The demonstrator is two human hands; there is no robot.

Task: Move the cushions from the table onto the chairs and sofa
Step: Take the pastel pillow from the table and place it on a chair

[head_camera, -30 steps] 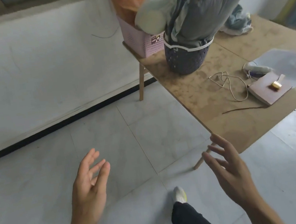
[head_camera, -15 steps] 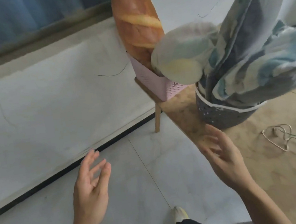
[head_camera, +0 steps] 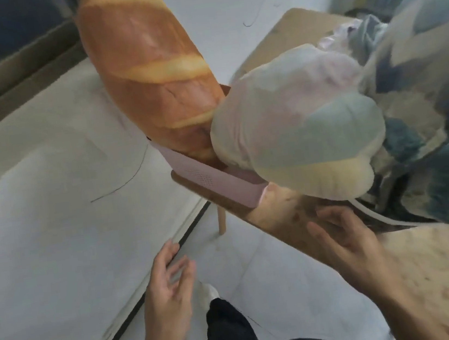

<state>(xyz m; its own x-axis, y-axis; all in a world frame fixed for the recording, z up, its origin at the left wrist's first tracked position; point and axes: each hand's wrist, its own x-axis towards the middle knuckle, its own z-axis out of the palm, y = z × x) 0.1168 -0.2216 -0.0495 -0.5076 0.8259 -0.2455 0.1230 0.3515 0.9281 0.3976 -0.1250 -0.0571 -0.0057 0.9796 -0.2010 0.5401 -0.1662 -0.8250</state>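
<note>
A long bread-shaped cushion stands upright in a pink basket at the corner of the wooden table. A round pastel cushion leans out of the same basket. To the right, blue-grey patterned cushions stick out of a dark basket. My right hand is open over the table edge, just below the pastel cushion and not touching it. My left hand is open over the floor, holding nothing.
A white wall with a dark skirting runs along the left. One wooden table leg stands on the pale tiled floor. My dark trouser leg and a pale shoe show at the bottom.
I have come closer to the table; the cushions now fill the view. Both open hands have risen toward the pink basket, the right one reaching under the pastel cushion.
</note>
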